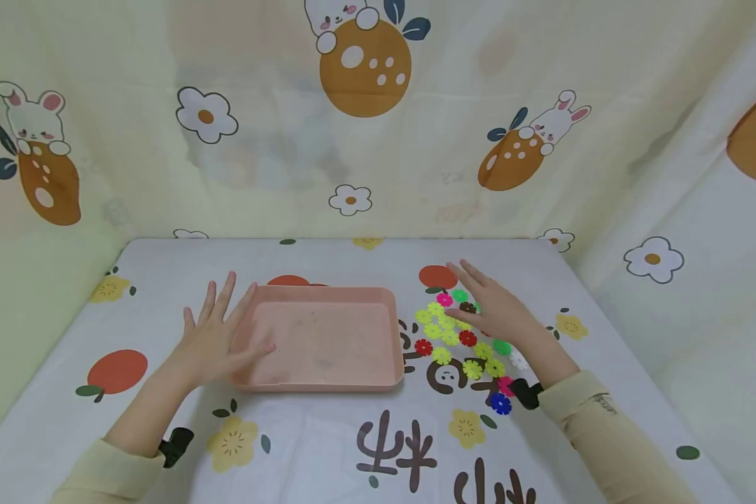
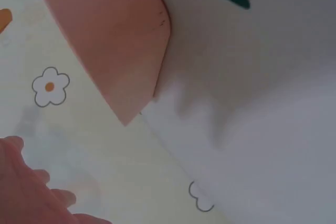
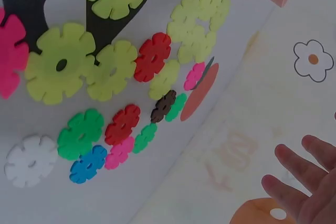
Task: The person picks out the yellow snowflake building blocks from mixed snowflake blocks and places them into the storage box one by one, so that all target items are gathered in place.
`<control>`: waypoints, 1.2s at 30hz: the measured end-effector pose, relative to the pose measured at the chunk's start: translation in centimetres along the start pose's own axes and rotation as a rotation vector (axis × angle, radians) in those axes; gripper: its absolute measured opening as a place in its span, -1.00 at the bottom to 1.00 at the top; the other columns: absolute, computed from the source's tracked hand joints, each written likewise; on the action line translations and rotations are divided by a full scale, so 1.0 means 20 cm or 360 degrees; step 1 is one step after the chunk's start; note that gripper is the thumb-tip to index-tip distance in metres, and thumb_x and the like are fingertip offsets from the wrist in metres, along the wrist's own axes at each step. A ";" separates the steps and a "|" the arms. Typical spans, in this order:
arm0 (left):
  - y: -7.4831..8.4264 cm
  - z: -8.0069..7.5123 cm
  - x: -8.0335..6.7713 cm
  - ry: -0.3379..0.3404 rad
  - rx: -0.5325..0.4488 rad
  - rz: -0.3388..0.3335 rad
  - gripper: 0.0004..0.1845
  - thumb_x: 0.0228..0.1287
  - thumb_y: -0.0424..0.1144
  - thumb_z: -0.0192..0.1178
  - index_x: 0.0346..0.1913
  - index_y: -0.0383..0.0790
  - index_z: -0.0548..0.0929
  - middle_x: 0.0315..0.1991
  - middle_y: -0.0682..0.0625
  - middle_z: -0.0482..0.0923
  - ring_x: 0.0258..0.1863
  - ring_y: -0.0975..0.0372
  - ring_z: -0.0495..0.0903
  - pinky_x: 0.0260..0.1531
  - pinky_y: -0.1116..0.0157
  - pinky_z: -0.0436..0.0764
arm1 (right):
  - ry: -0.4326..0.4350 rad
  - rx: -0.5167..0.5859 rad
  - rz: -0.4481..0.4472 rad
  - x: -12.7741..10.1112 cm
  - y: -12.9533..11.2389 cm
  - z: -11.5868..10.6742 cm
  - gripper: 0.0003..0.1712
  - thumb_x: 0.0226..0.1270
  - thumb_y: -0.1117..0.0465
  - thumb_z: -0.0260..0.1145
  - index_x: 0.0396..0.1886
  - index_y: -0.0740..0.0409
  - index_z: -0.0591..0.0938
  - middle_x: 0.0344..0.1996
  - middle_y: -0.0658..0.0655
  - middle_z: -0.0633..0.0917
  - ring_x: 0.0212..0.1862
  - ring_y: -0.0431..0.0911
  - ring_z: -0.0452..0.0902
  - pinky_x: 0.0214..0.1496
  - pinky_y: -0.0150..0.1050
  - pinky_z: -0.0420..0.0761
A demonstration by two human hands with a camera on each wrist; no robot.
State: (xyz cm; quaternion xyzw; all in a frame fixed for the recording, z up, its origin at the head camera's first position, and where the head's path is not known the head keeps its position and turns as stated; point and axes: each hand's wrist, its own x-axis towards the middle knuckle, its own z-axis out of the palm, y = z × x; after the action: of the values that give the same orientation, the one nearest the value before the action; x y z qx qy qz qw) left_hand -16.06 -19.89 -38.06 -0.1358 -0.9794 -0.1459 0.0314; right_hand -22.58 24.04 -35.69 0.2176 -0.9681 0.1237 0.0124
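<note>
A shallow pink rectangular tray (image 1: 327, 343) lies on the table. Over its left end my left hand (image 1: 211, 350) is spread, fingers apart and holding nothing; in the left wrist view the tray's corner (image 2: 121, 51) shows beyond the fingers. To the right of the tray are scattered flower-shaped plastic discs with notched rims and a central slot. Several are yellow-green (image 3: 60, 64), with red (image 3: 123, 124), green (image 3: 80, 135), pink (image 3: 119, 153), blue (image 1: 500, 404), white (image 3: 31, 161) and dark brown (image 3: 164, 106) ones among them. Above these discs my right hand (image 1: 504, 311) hovers, fingers extended, grasping nothing.
A white tablecloth (image 1: 315, 448) printed with fruit, flowers and dark characters covers the table. Pale curtains (image 1: 258, 175) with rabbit and flower prints hang behind and at both sides. A black strap (image 1: 176, 446) sits at my left wrist, another (image 1: 526, 394) at the right.
</note>
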 end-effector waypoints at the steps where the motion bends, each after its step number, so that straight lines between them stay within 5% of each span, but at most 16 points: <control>1: 0.00 0.01 0.00 -0.0005 -0.0014 -0.0011 0.01 0.08 0.36 0.03 0.45 0.07 -0.23 0.44 -0.12 -0.49 0.35 -0.18 -0.45 -0.01 -0.44 -0.22 | -0.0008 0.0008 0.0011 0.00 0.00 0.01 -0.04 0.17 -0.16 0.25 0.44 0.00 0.01 0.39 0.29 0.04 0.27 0.34 0.11 0.07 0.26 0.31; 15: -0.03 0.07 -0.02 -0.0052 -0.0203 -0.0067 0.05 0.07 0.37 0.04 0.45 0.01 -0.26 0.43 -0.10 -0.53 0.35 -0.18 -0.43 0.00 -0.43 -0.17 | -0.0083 0.0052 0.0076 0.04 -0.01 0.08 -0.07 0.17 -0.08 0.28 0.43 0.04 0.05 0.26 0.38 0.27 0.16 0.29 0.31 0.06 0.20 0.37; 32: -0.04 0.11 -0.05 -0.0124 -0.0377 -0.0069 0.08 0.06 0.32 0.11 0.45 -0.06 -0.27 0.42 -0.20 -0.48 0.34 -0.25 -0.38 0.05 -0.38 -0.09 | -0.0191 0.0134 0.0068 0.13 -0.07 0.16 -0.09 0.11 0.06 0.37 0.39 0.16 0.14 0.18 0.37 0.37 0.17 0.26 0.31 0.10 0.14 0.36; 36: -0.05 0.12 -0.05 -0.0155 -0.0401 -0.0082 0.10 0.05 0.32 0.11 0.45 -0.07 -0.28 0.42 -0.20 -0.50 0.33 -0.28 -0.36 0.06 -0.37 -0.09 | -0.0209 0.0125 0.0059 0.15 -0.07 0.19 -0.10 0.13 0.04 0.35 0.39 0.19 0.14 0.14 0.38 0.41 0.02 0.20 0.45 0.05 0.09 0.43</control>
State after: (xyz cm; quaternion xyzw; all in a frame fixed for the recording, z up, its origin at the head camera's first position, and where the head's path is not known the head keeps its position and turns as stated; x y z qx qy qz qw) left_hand -15.40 -20.24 -40.80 -0.1204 -0.9569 -0.2616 -0.0373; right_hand -24.54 20.66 -38.81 0.2076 -0.9651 0.1474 -0.0618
